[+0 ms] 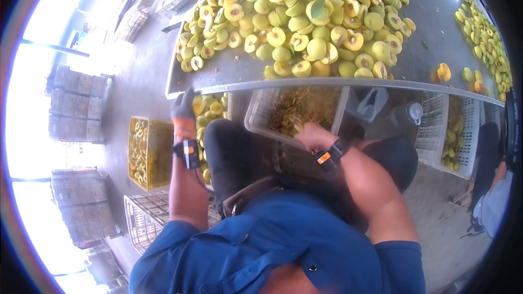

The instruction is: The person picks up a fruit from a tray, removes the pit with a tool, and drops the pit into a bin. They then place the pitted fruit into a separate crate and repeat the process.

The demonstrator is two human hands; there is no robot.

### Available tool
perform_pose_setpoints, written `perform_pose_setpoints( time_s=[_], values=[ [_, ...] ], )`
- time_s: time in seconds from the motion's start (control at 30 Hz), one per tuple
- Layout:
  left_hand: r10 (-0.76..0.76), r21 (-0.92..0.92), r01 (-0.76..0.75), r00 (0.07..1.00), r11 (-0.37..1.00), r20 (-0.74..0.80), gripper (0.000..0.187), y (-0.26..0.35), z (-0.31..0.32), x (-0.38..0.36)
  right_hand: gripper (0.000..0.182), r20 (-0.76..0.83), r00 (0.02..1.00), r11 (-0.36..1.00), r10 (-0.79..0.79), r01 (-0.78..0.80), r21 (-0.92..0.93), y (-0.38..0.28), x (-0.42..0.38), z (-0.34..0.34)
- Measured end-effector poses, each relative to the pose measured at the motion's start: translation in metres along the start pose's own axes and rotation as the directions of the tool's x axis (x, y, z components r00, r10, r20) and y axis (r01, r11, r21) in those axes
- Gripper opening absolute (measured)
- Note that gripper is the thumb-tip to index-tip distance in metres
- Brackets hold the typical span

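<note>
My left hand [184,108], in a grey glove with an orange cuff, is at the left corner of the metal table, beside a crate of fruit halves [213,108]. How its fingers are set cannot be made out. My bare right hand [316,136] is over a white crate [256,110] between my knees. Brown pits and scraps [305,103] lie in that crate. The right fingers are closed around something small and yellowish, too blurred to name. Ahead, a large heap of halved yellow-green fruit [297,24], like peaches, covers much of the table.
The table's metal rim [327,82] runs across just above the scrap crate. A yellow crate [150,155] of fruit halves stands at left. To the right are a plastic jug [406,113], another white crate [469,147] with fruit, and a seated person [490,201].
</note>
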State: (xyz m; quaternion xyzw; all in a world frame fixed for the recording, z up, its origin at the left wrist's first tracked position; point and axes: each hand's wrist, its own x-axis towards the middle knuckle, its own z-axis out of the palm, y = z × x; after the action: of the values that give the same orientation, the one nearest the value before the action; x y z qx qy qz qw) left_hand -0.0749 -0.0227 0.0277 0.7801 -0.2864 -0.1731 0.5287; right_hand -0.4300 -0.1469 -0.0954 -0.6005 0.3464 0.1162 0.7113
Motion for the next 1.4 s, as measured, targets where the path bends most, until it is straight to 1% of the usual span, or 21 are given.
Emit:
perform_pose_setpoints(
  time_s=[0.03, 0.07, 0.13, 0.23, 0.27, 0.3, 0.37, 0.43, 0.53, 0.57, 0.67, 0.7, 0.8, 0.97, 1.0, 1.03, 1.17, 1.2, 1.27, 1.37, 1.4],
  values=[
    [-0.005, 0.156, 0.015, 0.998, 0.988, -0.064, 0.029, -0.032, -0.027, 0.014, 0.028, -0.046, 0.997, 0.995, 0.068, -0.072, -0.07, 0.013, 0.011, 0.002],
    [-0.101, 0.687, 0.151, 0.989, 0.711, -0.112, 0.029, -0.007, -0.036, 0.004, 0.03, -0.09, 0.986, 0.979, 0.137, -0.148, -0.137, 0.019, 0.017, 0.004],
    [-0.036, 0.794, 0.11, 0.993, 0.598, -0.111, 0.033, -0.02, -0.044, 0.007, 0.029, -0.068, 0.992, 0.994, 0.103, -0.105, -0.035, -0.001, -0.001, 0.004],
    [0.184, 0.483, -0.162, 0.983, 0.86, 0.002, 0.038, -0.006, 0.006, 0.019, 0.026, -0.13, 0.992, 1.0, 0.004, -0.006, -0.016, -0.021, -0.005, -0.002],
    [0.182, 0.387, -0.193, 0.981, 0.902, 0.065, 0.04, 0.009, 0.034, 0.029, 0.025, -0.16, 0.986, 0.999, -0.038, 0.033, -0.038, -0.027, -0.004, -0.005],
    [0.187, 0.379, -0.218, 0.975, 0.899, 0.118, 0.037, 0.017, 0.063, 0.041, 0.025, -0.173, 0.982, 0.997, -0.072, 0.07, -0.018, -0.036, -0.008, -0.006],
    [0.418, 0.426, -0.496, 0.868, 0.757, 0.268, 0.04, 0.039, 0.123, 0.054, 0.025, -0.202, 0.969, 0.989, -0.14, 0.148, 0.027, -0.057, -0.017, -0.009],
    [0.258, 0.347, -0.393, 0.891, 0.852, 0.375, 0.051, 0.06, 0.18, 0.069, 0.026, -0.261, 0.936, 0.972, -0.235, 0.219, -0.089, -0.059, -0.011, -0.01],
    [0.36, 0.473, -0.547, 0.827, 0.691, 0.431, 0.058, 0.055, 0.241, 0.091, 0.029, -0.262, 0.935, 0.969, -0.239, 0.212, -0.128, -0.059, -0.008, -0.013],
    [0.337, 0.498, -0.538, 0.833, 0.68, 0.439, 0.056, 0.047, 0.253, 0.095, 0.03, -0.251, 0.943, 0.974, -0.219, 0.195, -0.119, -0.059, -0.008, -0.014],
    [0.232, 0.553, -0.483, 0.856, 0.678, 0.463, 0.05, 0.056, 0.258, 0.093, 0.032, -0.282, 0.87, 0.905, -0.404, 0.334, -0.265, -0.058, -0.013, -0.009],
    [0.188, 0.572, -0.457, 0.864, 0.681, 0.467, 0.049, 0.059, 0.253, 0.089, 0.033, -0.282, 0.873, 0.908, -0.397, 0.329, -0.261, -0.061, -0.017, -0.009],
    [0.424, 0.456, -0.566, 0.822, 0.687, 0.381, 0.043, 0.05, 0.207, 0.079, 0.035, -0.301, 0.881, 0.915, -0.366, 0.282, -0.288, -0.068, -0.019, -0.008],
    [0.329, 0.34, -0.364, 0.931, 0.867, 0.158, 0.042, 0.014, 0.067, 0.056, 0.038, -0.389, 0.877, 0.912, -0.282, 0.119, -0.393, -0.05, -0.001, -0.001],
    [0.274, 0.362, -0.298, 0.955, 0.883, 0.116, 0.042, 0.003, 0.034, 0.044, 0.04, -0.315, 0.902, 0.911, -0.296, 0.167, -0.378, -0.041, 0.008, -0.004],
    [0.219, 0.377, -0.229, 0.973, 0.897, 0.07, 0.042, -0.009, 0.001, 0.03, 0.04, -0.374, 0.864, 0.9, -0.337, 0.18, -0.397, -0.04, 0.007, 0.002],
    [0.108, 0.677, -0.072, 0.994, 0.733, -0.011, 0.038, -0.11, -0.1, -0.024, 0.033, -0.319, 0.896, 0.904, -0.308, 0.172, -0.39, -0.023, 0.017, 0.007],
    [0.003, 0.733, 0.037, 0.999, 0.679, -0.054, 0.039, -0.14, -0.113, -0.038, 0.033, -0.309, 0.907, 0.91, -0.284, 0.154, -0.384, -0.008, 0.027, 0.006],
    [-0.225, 0.81, 0.14, 0.974, 0.57, -0.01, 0.037, -0.161, -0.123, -0.07, 0.033, -0.288, 0.929, 0.906, -0.234, 0.101, -0.41, -0.001, 0.028, 0.009],
    [-0.39, 0.846, 0.232, 0.92, 0.48, -0.03, 0.025, -0.195, -0.11, -0.115, 0.034, -0.265, 0.952, 0.92, -0.151, 0.037, -0.391, 0.011, 0.032, 0.007],
    [-0.379, 0.871, 0.208, 0.925, 0.445, -0.028, 0.027, -0.204, -0.105, -0.13, 0.034, -0.243, 0.955, 0.9, -0.171, 0.051, -0.433, 0.019, 0.038, 0.006]
  ],
)
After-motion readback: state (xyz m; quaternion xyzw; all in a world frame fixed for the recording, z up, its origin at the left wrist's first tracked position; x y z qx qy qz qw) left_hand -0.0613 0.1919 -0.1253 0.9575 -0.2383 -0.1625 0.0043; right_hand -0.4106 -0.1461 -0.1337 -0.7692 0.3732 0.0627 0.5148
